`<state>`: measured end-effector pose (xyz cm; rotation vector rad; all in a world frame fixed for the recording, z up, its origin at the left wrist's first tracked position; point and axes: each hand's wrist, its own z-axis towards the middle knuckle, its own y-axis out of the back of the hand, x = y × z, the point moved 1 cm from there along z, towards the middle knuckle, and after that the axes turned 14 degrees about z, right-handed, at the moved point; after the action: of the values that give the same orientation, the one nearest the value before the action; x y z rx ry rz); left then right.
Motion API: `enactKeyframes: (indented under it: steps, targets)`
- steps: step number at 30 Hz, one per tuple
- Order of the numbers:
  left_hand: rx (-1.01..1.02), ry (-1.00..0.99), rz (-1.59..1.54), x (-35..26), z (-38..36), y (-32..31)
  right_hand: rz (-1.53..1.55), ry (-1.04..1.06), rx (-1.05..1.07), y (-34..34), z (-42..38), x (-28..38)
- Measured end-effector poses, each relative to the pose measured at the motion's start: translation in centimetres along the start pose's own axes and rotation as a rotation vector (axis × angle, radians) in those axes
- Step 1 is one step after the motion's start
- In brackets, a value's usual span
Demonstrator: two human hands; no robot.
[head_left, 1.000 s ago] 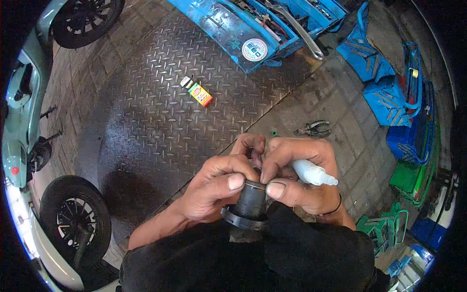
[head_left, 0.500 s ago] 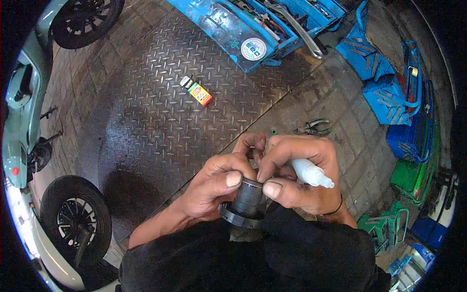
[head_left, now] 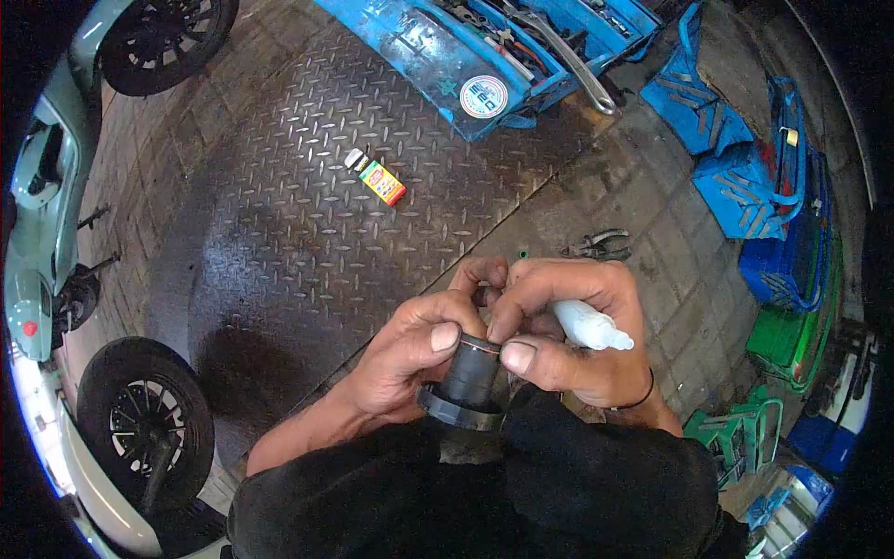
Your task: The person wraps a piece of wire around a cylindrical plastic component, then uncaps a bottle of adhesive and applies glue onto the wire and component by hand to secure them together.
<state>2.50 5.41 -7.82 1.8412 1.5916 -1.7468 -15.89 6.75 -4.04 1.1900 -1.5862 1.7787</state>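
A black cylindrical part with a wider ribbed collar at its lower end is held between both hands in front of the dark clothing. My left hand is closed on its left side, thumb at the upper rim. From the right, my right hand pinches the same rim, where a thin orange-brown line shows. A translucent white bottle is tucked in the fingers of my right hand, its nozzle pointing right.
A small yellow-red box lies on the metal plate. Pliers lie beyond my right hand. An open blue toolbox stands at the top, more toolboxes at right, vehicles at left.
The black part and its collar have tilted slightly and shifted a little up and left. The bottle has moved slightly left and its nozzle has risen.
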Motion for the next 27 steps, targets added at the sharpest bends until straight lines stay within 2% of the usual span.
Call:
enactKeyframes:
  steps: [3, 12, 15, 20, 22, 27]
  targets:
    - [0.227, -0.045, -0.105, 0.8, 0.1, 1.3, 0.011, 0.001, 0.003, 0.0, 0.0, 0.1]
    - [0.2, -0.15, -0.038, 1.1, 0.5, 1.2, -0.054, -0.006, -0.019, 0.1, -0.2, 0.4]
    - [0.186, -0.182, 0.055, 0.5, 0.3, 1.3, -0.101, -0.042, -0.04, 0.4, -0.2, 0.5]
    - [0.18, -0.394, 0.406, -0.5, 0.6, 1.6, -0.16, 0.0, -0.004, 0.7, 0.1, 0.6]
    - [0.171, -0.396, 0.419, -0.9, 0.4, 1.3, -0.167, 0.06, 0.024, 0.9, 0.1, 0.5]
    - [0.18, -0.395, 0.426, -1.3, 0.3, 1.3, -0.128, 0.037, 0.018, 1.3, 0.0, 0.0]
